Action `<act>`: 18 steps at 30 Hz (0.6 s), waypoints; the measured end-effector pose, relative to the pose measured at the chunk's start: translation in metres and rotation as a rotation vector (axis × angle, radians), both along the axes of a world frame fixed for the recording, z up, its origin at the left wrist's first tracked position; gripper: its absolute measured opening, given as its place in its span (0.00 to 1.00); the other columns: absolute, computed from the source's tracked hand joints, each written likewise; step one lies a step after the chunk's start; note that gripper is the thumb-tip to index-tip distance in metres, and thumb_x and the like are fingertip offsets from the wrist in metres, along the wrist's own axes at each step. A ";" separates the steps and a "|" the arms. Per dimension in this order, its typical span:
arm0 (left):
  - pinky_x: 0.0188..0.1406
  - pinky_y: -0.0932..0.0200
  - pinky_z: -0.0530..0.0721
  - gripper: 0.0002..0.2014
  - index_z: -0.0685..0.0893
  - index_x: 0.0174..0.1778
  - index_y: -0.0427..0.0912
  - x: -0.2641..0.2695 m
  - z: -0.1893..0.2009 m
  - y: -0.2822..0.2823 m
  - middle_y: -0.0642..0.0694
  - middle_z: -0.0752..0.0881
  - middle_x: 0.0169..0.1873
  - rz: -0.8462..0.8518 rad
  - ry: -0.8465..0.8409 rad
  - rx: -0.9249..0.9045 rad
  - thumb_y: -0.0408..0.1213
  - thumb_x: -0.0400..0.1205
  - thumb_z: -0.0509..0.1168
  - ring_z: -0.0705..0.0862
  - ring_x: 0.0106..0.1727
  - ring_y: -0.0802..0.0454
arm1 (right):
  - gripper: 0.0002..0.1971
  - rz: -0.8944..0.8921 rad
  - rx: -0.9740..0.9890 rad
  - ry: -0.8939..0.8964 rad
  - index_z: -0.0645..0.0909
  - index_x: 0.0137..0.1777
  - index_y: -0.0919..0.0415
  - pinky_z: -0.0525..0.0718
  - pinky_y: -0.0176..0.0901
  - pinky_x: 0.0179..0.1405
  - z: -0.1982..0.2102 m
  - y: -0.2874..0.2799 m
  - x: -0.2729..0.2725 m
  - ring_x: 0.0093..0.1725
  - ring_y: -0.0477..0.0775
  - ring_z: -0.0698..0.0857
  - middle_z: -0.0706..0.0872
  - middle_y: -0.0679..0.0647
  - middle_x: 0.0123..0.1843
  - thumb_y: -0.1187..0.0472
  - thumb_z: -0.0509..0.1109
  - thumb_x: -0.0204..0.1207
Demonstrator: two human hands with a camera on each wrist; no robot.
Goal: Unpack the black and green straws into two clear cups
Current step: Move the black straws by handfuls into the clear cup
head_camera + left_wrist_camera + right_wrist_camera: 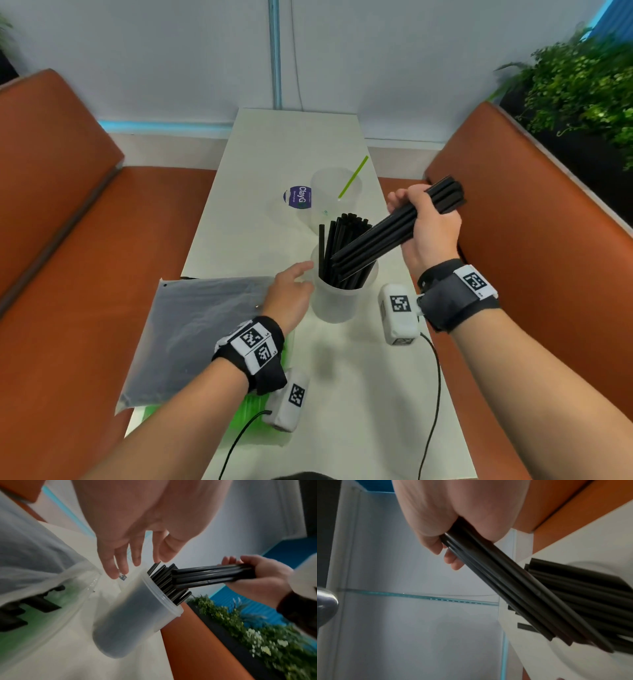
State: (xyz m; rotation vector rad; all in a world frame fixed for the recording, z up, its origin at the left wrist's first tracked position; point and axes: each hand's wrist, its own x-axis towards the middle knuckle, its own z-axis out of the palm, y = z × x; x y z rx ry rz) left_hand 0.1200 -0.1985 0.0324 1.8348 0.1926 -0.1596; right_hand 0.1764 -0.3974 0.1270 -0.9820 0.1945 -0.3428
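A clear cup [337, 305] stands mid-table, packed with upright black straws [337, 240]. My right hand [424, 216] grips a slanted bundle of black straws [383, 236], its lower end over the cup's mouth among the standing ones. The right wrist view shows the same bundle [505, 582] running out of my fist. My left hand [296, 277] is open just left of the cup, its fingers [120, 558] spread above the rim [164, 599], holding nothing. A second clear cup [334, 202] farther back holds one green straw [354, 176]. Green straws [251, 407] lie in a packet under my left wrist.
A flat grey plastic bag [198, 329] covers the table's [359, 394] near left. A clear lid with a purple label [298, 197] sits beside the far cup. Orange benches [68, 240] flank the narrow table, a plant [582, 89] is at the right, and a wall closes the far end.
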 end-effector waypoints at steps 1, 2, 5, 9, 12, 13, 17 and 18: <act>0.64 0.65 0.77 0.25 0.78 0.75 0.54 0.001 -0.003 -0.001 0.46 0.77 0.75 -0.051 0.002 0.076 0.29 0.84 0.59 0.81 0.65 0.59 | 0.03 -0.010 -0.039 0.003 0.83 0.40 0.63 0.86 0.62 0.60 0.000 -0.003 0.003 0.45 0.63 0.88 0.87 0.61 0.38 0.69 0.72 0.74; 0.71 0.60 0.74 0.27 0.75 0.78 0.55 0.001 -0.007 -0.003 0.45 0.72 0.79 -0.107 0.002 0.136 0.29 0.84 0.59 0.76 0.74 0.53 | 0.02 -0.014 -0.081 0.008 0.84 0.40 0.61 0.85 0.64 0.60 0.000 -0.005 0.005 0.44 0.63 0.87 0.87 0.61 0.38 0.68 0.73 0.72; 0.69 0.62 0.68 0.33 0.65 0.83 0.61 0.005 -0.011 -0.008 0.48 0.53 0.87 -0.226 -0.003 0.240 0.28 0.83 0.58 0.59 0.85 0.45 | 0.02 -0.027 -0.294 0.027 0.86 0.37 0.56 0.85 0.63 0.57 -0.005 -0.007 0.009 0.44 0.60 0.86 0.89 0.61 0.40 0.62 0.76 0.64; 0.56 0.70 0.70 0.34 0.63 0.84 0.59 0.008 -0.011 -0.012 0.51 0.47 0.87 -0.343 0.033 0.324 0.28 0.84 0.56 0.61 0.84 0.46 | 0.06 -0.032 -0.545 0.050 0.85 0.40 0.55 0.85 0.44 0.47 -0.024 -0.004 0.016 0.41 0.44 0.85 0.87 0.47 0.38 0.57 0.79 0.66; 0.54 0.72 0.67 0.32 0.63 0.85 0.57 0.007 -0.013 -0.012 0.51 0.47 0.87 -0.402 0.072 0.399 0.30 0.84 0.56 0.64 0.83 0.47 | 0.05 0.049 -0.600 0.076 0.86 0.44 0.55 0.83 0.34 0.43 -0.044 -0.001 0.017 0.44 0.40 0.88 0.90 0.42 0.43 0.58 0.77 0.69; 0.57 0.70 0.67 0.32 0.62 0.85 0.57 0.007 -0.013 -0.012 0.51 0.46 0.87 -0.408 0.081 0.407 0.30 0.84 0.56 0.64 0.83 0.47 | 0.06 0.074 -0.633 0.092 0.86 0.46 0.56 0.84 0.35 0.44 -0.050 -0.001 0.017 0.44 0.41 0.88 0.90 0.44 0.43 0.59 0.77 0.69; 0.61 0.65 0.69 0.32 0.63 0.84 0.58 0.006 -0.011 -0.010 0.50 0.46 0.88 -0.404 0.089 0.408 0.32 0.84 0.57 0.72 0.78 0.44 | 0.07 0.126 -0.743 0.143 0.86 0.48 0.56 0.85 0.42 0.48 -0.071 0.001 0.014 0.46 0.45 0.88 0.90 0.48 0.45 0.60 0.77 0.70; 0.62 0.65 0.69 0.32 0.63 0.84 0.57 0.006 -0.011 -0.010 0.50 0.47 0.88 -0.403 0.088 0.406 0.32 0.84 0.58 0.71 0.79 0.44 | 0.07 0.138 -0.758 0.146 0.86 0.48 0.56 0.84 0.41 0.47 -0.075 0.002 0.013 0.45 0.43 0.88 0.90 0.47 0.44 0.61 0.78 0.70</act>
